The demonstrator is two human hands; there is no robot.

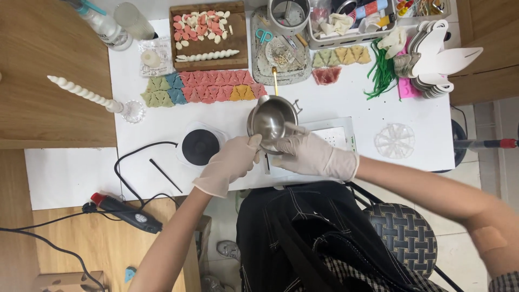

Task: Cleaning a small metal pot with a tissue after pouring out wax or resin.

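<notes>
Head view: gloved left hand (231, 162) grips the rim of the small steel pot (272, 119) over the white table (335, 103), gloved right hand (309, 155) pinching a stick inside; best keep pot steady, level.

Clear plastic packet (153, 57) lying left of the wooden tray (178, 64)

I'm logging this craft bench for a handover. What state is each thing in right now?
Metal pot: upright, looks empty, held at the rim.
Left hand: gloved, gripping the pot's rim.
Right hand: gloved, at the pot's near side.
Hot plate: bare, cable attached.
Spiral candle: unlit, in its glass holder.
</notes>
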